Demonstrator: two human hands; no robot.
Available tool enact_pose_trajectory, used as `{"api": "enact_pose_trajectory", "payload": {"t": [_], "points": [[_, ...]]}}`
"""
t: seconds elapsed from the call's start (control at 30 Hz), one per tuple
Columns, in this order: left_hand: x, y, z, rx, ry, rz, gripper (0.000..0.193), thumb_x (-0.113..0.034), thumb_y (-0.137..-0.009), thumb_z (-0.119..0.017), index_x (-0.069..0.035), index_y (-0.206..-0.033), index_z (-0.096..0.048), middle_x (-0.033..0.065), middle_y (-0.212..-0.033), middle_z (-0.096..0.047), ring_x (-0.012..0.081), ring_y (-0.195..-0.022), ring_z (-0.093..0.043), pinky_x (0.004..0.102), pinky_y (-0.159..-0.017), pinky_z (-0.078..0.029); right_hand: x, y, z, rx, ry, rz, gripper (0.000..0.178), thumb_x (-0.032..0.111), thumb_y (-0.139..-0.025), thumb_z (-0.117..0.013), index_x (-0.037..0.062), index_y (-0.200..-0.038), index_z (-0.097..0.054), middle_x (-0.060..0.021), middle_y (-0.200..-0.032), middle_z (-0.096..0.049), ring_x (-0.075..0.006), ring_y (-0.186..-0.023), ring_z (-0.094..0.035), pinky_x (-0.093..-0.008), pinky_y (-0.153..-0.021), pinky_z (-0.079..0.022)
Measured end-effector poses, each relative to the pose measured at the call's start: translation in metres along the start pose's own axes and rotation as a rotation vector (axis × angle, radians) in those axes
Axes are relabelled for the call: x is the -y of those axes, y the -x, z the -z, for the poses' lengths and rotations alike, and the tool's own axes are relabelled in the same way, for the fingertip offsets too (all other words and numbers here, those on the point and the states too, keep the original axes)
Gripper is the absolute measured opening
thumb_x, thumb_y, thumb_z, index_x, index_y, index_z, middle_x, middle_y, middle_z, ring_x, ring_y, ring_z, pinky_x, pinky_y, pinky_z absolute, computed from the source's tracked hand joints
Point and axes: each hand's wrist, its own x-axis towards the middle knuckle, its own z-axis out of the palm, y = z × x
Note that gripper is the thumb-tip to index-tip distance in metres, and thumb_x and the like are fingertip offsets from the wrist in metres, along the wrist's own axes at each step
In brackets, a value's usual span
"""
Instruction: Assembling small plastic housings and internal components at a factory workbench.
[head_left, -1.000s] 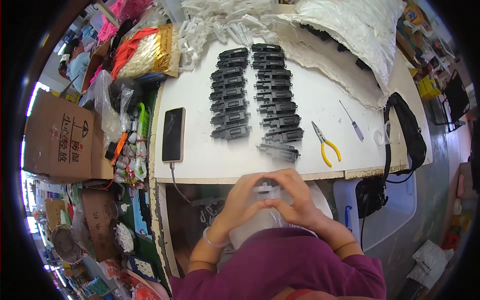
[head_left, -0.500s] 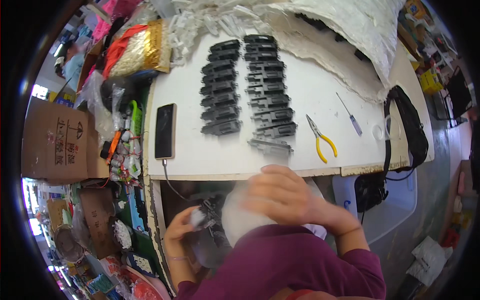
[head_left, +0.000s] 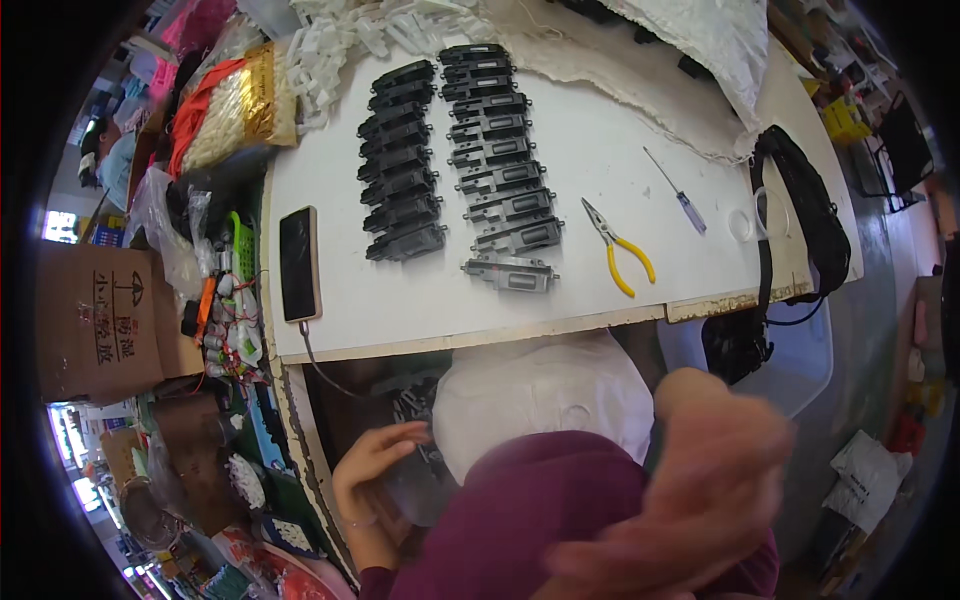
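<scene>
Left hand (head_left: 383,458): fingers extended, apparently empty, beside the plastic tub (head_left: 418,500) below the table (head_left: 400,312) edge. Right hand (head_left: 705,475): raised, blurred; cannot tell whether it holds anything. Black plastic housings (head_left: 400,187) lie in 2 columns on the table; the nearest housing (head_left: 518,276) ends the right column. Risks: the left hand catching the charging cable (head_left: 308,343) could drag the phone (head_left: 299,265) off; a wide right-hand sweep over the table could knock the nearest housing or the long-nose pliers (head_left: 609,235) askew.

The black parts (head_left: 493,152) look matt plastic, the phone screen (head_left: 298,265) glossy.
</scene>
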Motion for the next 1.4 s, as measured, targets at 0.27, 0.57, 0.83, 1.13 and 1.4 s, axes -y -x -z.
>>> {"api": "enact_pose_trajectory", "payload": {"t": [0.27, 0.57, 0.83, 1.13, 1.4], "points": [[-0.107, -0.108, -0.033, -0.576, -0.548, -0.671, 0.036, -0.01, -0.078, -0.064, 0.0, -0.112, -0.055, 0.016, -0.109, -0.057, 0.0311, -0.1, -0.054, 0.0345, -0.086, -0.042, -0.028, 0.124, -0.005, 0.231, 0.111, -0.936, 0.025, 0.006, -0.076, -0.063, 0.0007, -0.101, -0.059, -0.014, -0.099, -0.061, -0.0269, -0.094, -0.057, -0.035, -0.082, -0.045], [-0.106, -0.168, -0.049, -0.762, -0.709, -0.771, 0.037, -0.014, -0.07, -0.072, -0.003, -0.102, -0.058, 0.0098, -0.094, -0.057, 0.0278, -0.087, -0.049, 0.0345, -0.078, -0.04, -0.031, 0.164, -0.03, 0.473, 0.144, -1.026, 0.03, 0.009, -0.075, -0.065, 0.0039, -0.103, -0.059, -0.0123, -0.105, -0.058, -0.0309, -0.097, -0.054, -0.0375, -0.084, -0.044], [-0.105, -0.167, -0.046, -0.683, -0.763, -0.808, 0.03, -0.019, -0.069, -0.07, -0.008, -0.095, -0.061, 0.0043, -0.085, -0.054, 0.0247, -0.082, -0.048, 0.0356, -0.072, -0.035, -0.029, 0.16, -0.022, 0.489, 0.133, -1.002, 0.029, 0.005, -0.071, -0.066, 0.0028, -0.099, -0.06, -0.0114, -0.101, -0.059, -0.0305, -0.095, -0.055, -0.037, -0.082, -0.044], [-0.106, -0.166, -0.046, -0.655, -0.724, -0.769, 0.025, -0.018, -0.067, -0.071, -0.008, -0.089, -0.064, 0.0035, -0.083, -0.056, 0.0234, -0.081, -0.047, 0.034, -0.073, -0.035, -0.01, 0.146, 0.009, -0.01, 0.053, -1.205, 0.031, -0.001, -0.067, -0.064, -0.0001, -0.098, -0.06, -0.0121, -0.104, -0.061, -0.0245, -0.098, -0.057, -0.0333, -0.087, -0.044], [-0.11, -0.166, -0.048, -0.635, -0.737, -0.748, 0.027, -0.017, -0.063, -0.075, -0.008, -0.087, -0.065, 0.0013, -0.083, -0.057, 0.0215, -0.081, -0.046, 0.0322, -0.076, -0.034, 0.064, 0.157, 0.228, -0.172, 1.824, -0.884, 0.036, 0.021, -0.089, -0.058, 0.0013, -0.119, -0.054, -0.013, -0.113, -0.058, -0.0259, -0.099, -0.057, -0.0358, -0.087, -0.043]]}}
